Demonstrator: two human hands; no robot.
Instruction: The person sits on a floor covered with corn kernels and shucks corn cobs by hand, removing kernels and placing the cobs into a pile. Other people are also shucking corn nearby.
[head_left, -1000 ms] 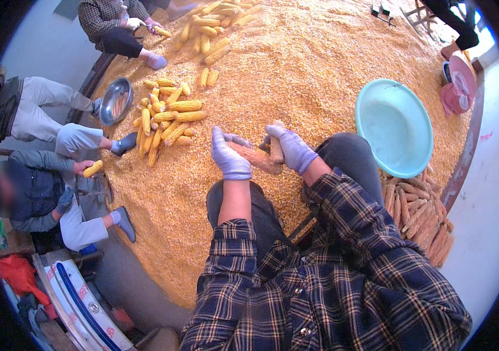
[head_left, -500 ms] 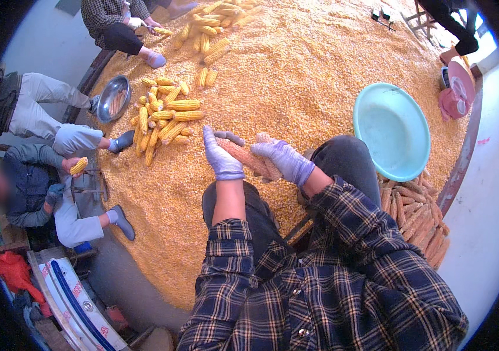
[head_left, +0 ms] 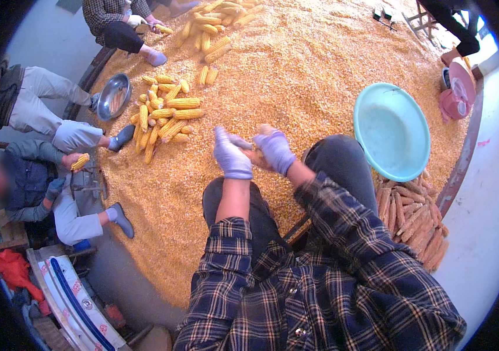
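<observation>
Both my hands wear pale purple gloves and meet above the corn kernels (head_left: 296, 105) between my knees. My left hand (head_left: 232, 155) is closed round a pinkish, stripped-looking cob (head_left: 256, 159). My right hand (head_left: 275, 151) is closed over the same spot, with a cob end at its top; whether that is a second cob is hard to tell, as the fingers hide much of it. Ahead and left of them lies a heap of yellow corn ears (head_left: 182, 104). By my right knee is a pile of bare cobs (head_left: 413, 219).
A turquoise basin (head_left: 391, 131) sits at right, pink plastic items (head_left: 455, 99) beyond. Co-workers sit at left (head_left: 21, 175), (head_left: 74, 105) and top (head_left: 121, 32), some holding ears. A steel bowl (head_left: 112, 96), a stool (head_left: 422, 20), clutter (head_left: 18, 269) and a white wall (head_left: 483, 193) edge the kernels.
My right hand has moved leftward, closer to my left hand, covering more of the cobs. My left hand dipped left and is back near where it was.
</observation>
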